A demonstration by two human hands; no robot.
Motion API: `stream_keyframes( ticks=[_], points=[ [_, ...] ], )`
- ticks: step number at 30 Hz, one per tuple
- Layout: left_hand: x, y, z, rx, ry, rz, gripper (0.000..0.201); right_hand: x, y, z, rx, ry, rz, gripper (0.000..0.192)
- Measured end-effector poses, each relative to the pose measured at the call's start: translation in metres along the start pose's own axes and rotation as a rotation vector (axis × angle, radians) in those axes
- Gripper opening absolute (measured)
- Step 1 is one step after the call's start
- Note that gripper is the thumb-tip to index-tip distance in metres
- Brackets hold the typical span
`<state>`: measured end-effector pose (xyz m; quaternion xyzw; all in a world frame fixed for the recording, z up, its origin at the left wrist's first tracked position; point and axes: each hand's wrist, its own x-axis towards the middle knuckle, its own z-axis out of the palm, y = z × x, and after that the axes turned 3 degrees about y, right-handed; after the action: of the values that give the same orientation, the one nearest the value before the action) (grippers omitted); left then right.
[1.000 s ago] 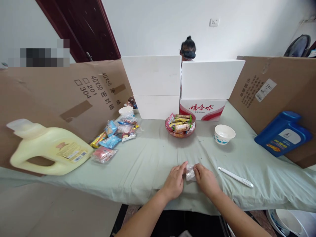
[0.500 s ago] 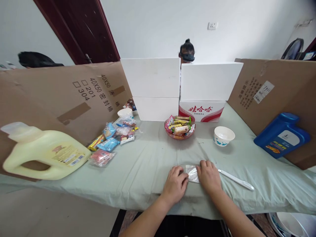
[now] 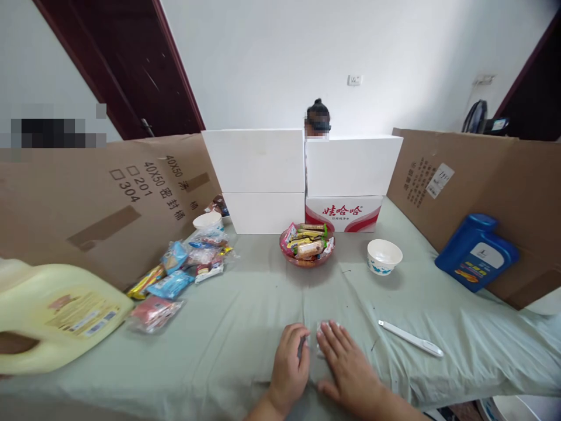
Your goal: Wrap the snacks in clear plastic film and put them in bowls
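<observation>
Head view, near edge of the table (image 3: 236, 327): the left hand (image 3: 288, 368) and right hand (image 3: 348, 368) lie flat, fingers spread, pressing a small clear wrapper (image 3: 319, 338) between them at 6 o'clock; it looks emptied and nearly smoothed. At 3 o'clock lies a white pen (image 3: 409, 338). Farther off at 12 o'clock sits the full snack bowl (image 3: 307, 248), with loose snack packets (image 3: 175, 275) at 10 o'clock.

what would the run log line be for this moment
left hand: curled beside clear wrapper | right hand: flat on wrapper | white pen: right of hands | snack bowl: beyond
</observation>
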<state>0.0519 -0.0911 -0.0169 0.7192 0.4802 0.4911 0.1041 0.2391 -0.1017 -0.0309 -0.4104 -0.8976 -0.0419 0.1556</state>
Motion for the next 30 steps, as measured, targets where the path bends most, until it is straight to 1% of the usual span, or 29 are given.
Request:
stream_keyframes(
  ticks=[1,2,4,5,6,7,8,10,11,12,13,14,15,17,18,20,21,22,23,24,25,27,28,29,30],
  points=[
    [0.0,0.0,0.0,0.007,0.001,0.009,0.019,-0.005,-0.002,0.002,-0.004,0.028,-0.058,0.077],
    [0.001,-0.001,0.0,0.014,-0.003,0.021,0.019,-0.009,-0.003,0.003,-0.008,0.067,-0.13,0.069],
    [0.001,-0.002,0.001,0.018,-0.022,0.055,0.018,-0.014,0.003,-0.002,0.012,0.158,-0.253,0.048],
    [0.002,-0.003,0.002,0.017,-0.035,0.072,0.017,-0.014,0.012,-0.01,0.037,0.196,-0.264,0.041],
    [0.002,-0.004,0.002,0.015,-0.05,0.087,0.017,-0.01,0.025,-0.022,0.059,0.234,-0.235,0.039],
    [0.002,-0.004,0.003,0.015,-0.062,0.097,0.016,-0.005,0.042,-0.037,0.082,0.265,-0.178,0.037],
    [0.002,-0.004,0.003,0.015,-0.074,0.107,0.016,0.004,0.063,-0.054,0.061,0.312,-0.068,0.038],
    [0.002,-0.002,0.004,0.02,-0.089,0.119,0.016,0.025,0.113,-0.089,-0.071,0.475,0.056,0.035],
    [0.002,-0.001,0.004,0.024,-0.091,0.124,0.016,0.036,0.139,-0.104,-0.134,0.514,0.145,0.034],
    [0.003,0.001,0.004,0.029,-0.091,0.128,0.016,0.046,0.163,-0.116,-0.189,0.523,0.233,0.035],
    [0.003,0.003,0.004,0.033,-0.092,0.128,0.016,0.055,0.185,-0.123,-0.234,0.493,0.328,0.037],
    [0.004,0.004,0.004,0.038,-0.095,0.126,0.016,0.062,0.203,-0.127,-0.271,0.42,0.419,0.039],
    [0.004,0.006,0.003,0.043,-0.098,0.122,0.017,0.067,0.216,-0.126,-0.286,0.337,0.469,0.04],
    [0.005,0.008,0.002,0.055,-0.109,0.113,0.017,0.072,0.23,-0.117,-0.274,0.227,0.507,0.04],
    [0.005,0.008,0.003,0.062,-0.115,0.107,0.018,0.073,0.231,-0.11,-0.257,0.197,0.509,0.043],
    [0.003,0.008,0.005,0.067,-0.124,0.097,0.017,0.073,0.225,-0.096,-0.263,0.221,0.523,0.053],
    [0.001,0.006,0.007,0.063,-0.125,0.092,0.017,0.073,0.217,-0.088,-0.286,0.268,0.533,0.058],
    [-0.002,0.005,0.01,0.056,-0.122,0.09,0.017,0.071,0.207,-0.081,-0.329,0.353,0.529,0.061],
    [-0.004,0.003,0.013,0.045,-0.113,0.092,0.017,0.069,0.196,-0.073,-0.358,0.431,0.496,0.062],
    [-0.006,0.001,0.015,0.03,-0.099,0.092,0.018,0.065,0.183,-0.066,-0.358,0.478,0.426,0.06],
    [-0.008,-0.001,0.016,0.005,-0.087,0.084,0.02,0.059,0.17,-0.058,-0.331,0.47,0.32,0.056],
    [-0.005,-0.007,0.012,-0.067,-0.076,0.026,0.025,0.038,0.147,-0.041,-0.245,0.385,0.077,0.041],
    [0.001,-0.012,0.005,-0.094,-0.076,-0.013,0.027,0.024,0.139,-0.032,-0.212,0.324,0.002,0.034],
    [0.009,-0.019,-0.005,-0.101,-0.077,-0.056,0.028,0.008,0.135,-0.023,-0.189,0.28,-0.039,0.03],
    [0.021,-0.028,-0.019,-0.066,-0.088,-0.089,0.028,-0.009,0.133,-0.014,-0.164,0.291,-0.041,0.028]
  ],
)
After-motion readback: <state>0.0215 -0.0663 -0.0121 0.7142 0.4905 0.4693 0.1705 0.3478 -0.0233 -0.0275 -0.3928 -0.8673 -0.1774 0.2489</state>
